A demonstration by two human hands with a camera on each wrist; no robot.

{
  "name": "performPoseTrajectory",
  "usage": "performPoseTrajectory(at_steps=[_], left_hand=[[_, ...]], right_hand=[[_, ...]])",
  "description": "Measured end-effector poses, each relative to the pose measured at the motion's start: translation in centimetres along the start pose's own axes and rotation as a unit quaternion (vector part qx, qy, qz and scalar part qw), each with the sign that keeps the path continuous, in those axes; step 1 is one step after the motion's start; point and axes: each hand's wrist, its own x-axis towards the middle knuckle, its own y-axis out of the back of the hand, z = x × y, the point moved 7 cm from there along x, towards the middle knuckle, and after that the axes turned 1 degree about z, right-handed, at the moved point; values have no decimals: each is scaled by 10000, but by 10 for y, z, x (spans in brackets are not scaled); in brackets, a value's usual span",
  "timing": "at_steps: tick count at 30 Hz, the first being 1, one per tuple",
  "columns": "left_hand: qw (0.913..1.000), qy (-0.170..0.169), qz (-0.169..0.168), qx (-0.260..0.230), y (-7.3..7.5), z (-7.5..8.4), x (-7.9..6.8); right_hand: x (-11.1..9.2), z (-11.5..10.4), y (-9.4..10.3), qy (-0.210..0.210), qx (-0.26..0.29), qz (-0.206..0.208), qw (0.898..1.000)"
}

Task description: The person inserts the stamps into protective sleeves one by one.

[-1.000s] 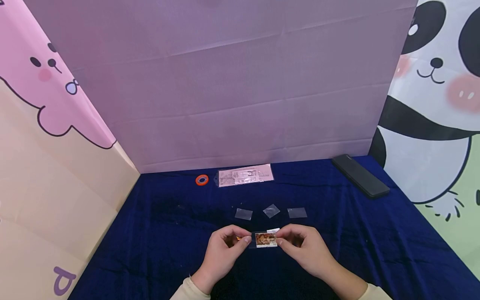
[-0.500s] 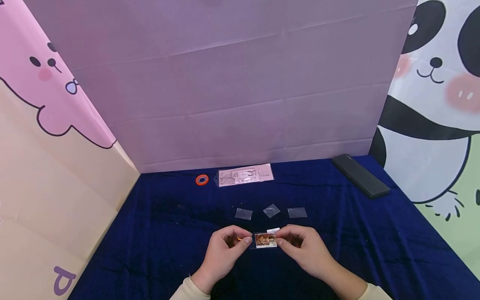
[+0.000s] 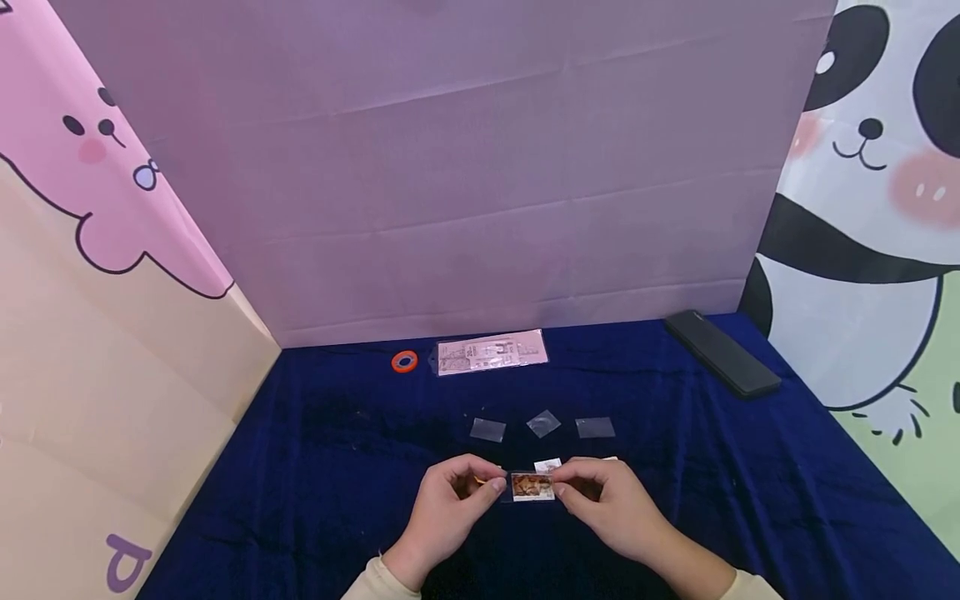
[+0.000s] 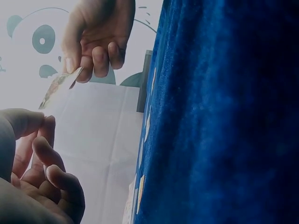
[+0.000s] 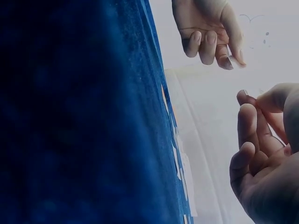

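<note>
A small picture like a postage stamp [image 3: 532,487], brown with a pale border, sits in a clear plastic sleeve [image 3: 507,489]. My left hand [image 3: 450,510] pinches the sleeve's left end between thumb and forefinger. At the right edge, my right hand [image 3: 618,510] pinches it the same way. In the left wrist view the sleeved stamp [image 4: 56,89] spans the two hands, held above the cloth. Behind it lies a pale printed piece [image 3: 547,465], partly covered. An orange bit [image 3: 480,481] shows through the curl of my left hand; its kind is hidden.
Three clear film pieces, left [image 3: 488,430], middle [image 3: 543,423] and right [image 3: 595,427], lie beyond the hands on the blue cloth [image 3: 322,483]. Farther back are an orange tape roll [image 3: 395,362], a pink printed packet [image 3: 491,352] and a long black case [image 3: 722,354].
Both hands and the sleeved stamp have shifted slightly toward the bottom of the head view. More of the pale piece behind them shows. Both pinches stay the same.
</note>
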Motion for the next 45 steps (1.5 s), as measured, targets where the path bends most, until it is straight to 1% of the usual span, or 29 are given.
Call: performPoseTrajectory(at_steps=[9, 18, 26, 29, 37, 45], left_hand=[[9997, 17, -148, -217, -3, -2, 0], [9990, -66, -316, -314, -6, 1, -2], [9990, -145, -335, -256, -6, 1, -1], [9990, -123, -347, -248, -6, 1, -1], [9996, 23, -202, -182, -3, 0, -2], [9995, -26, -277, -139, -5, 0, -2]], right_hand=[[1, 1, 2, 113, -79, 186, 9997], [1, 1, 3, -50, -238, 220, 9995], [1, 0, 3, 62, -324, 293, 9990], [1, 0, 3, 94, -304, 255, 9992], [1, 2, 1, 35, -2, 114, 9999], [1, 3, 3, -60, -155, 168, 9997]])
